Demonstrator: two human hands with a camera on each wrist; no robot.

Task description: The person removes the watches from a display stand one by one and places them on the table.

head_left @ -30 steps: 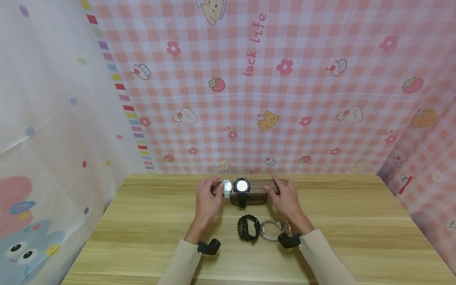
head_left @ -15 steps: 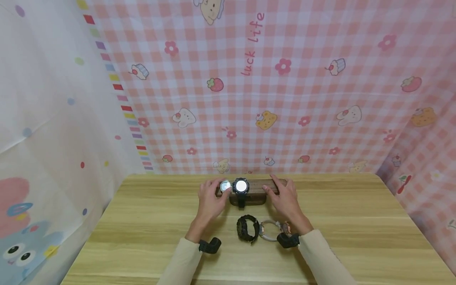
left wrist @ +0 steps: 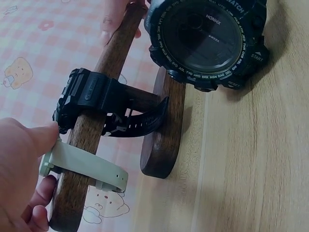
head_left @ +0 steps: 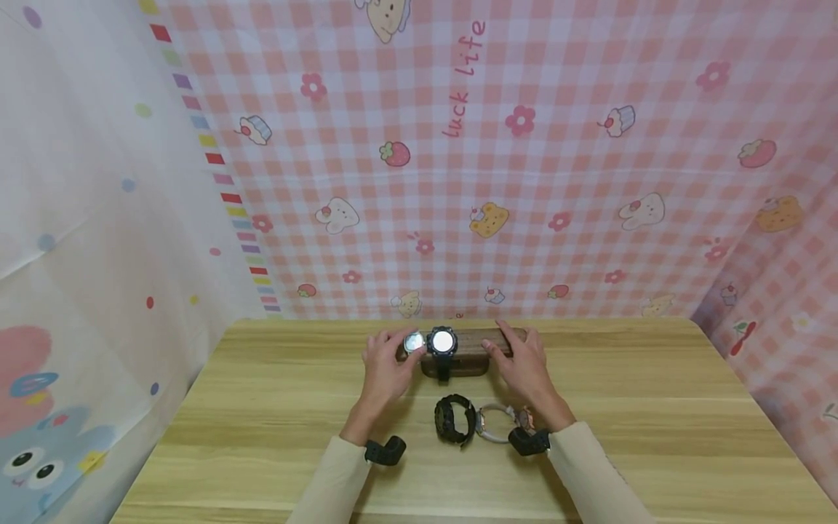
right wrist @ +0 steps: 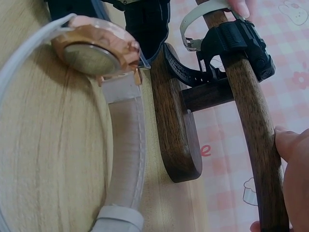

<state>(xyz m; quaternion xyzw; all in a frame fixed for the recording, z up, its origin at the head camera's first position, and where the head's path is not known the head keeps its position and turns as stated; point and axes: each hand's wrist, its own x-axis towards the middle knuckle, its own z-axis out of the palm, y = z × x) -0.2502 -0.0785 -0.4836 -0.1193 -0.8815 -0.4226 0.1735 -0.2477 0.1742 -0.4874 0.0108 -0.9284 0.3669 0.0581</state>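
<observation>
A dark wooden watch stand (head_left: 470,345) with a crossbar on a rounded base stands near the table's back edge. My left hand (head_left: 388,364) is at the bar's left end, pinching a pale watch (left wrist: 87,162) whose strap loops around the bar. Right beside it, a black watch (head_left: 442,340) also hangs on the bar, its strap end dangling toward the base. At the other end of the bar, my right hand (head_left: 526,364) grips the wood (right wrist: 256,121), thumb on the near side. Some fingers of both hands are hidden behind the bar.
In front of the stand lie a chunky black watch (head_left: 452,420), a watch with a pale strap (head_left: 497,437) and a rose-gold watch (head_left: 527,418), close together. Behind the wooden table (head_left: 275,437) hangs a pink checked cloth (head_left: 419,189).
My left hand has shifted slightly right, its thumb now across the pale watch's lower edge, and that watch's visible strap is covered. The right hand has kept its hold on the bar.
</observation>
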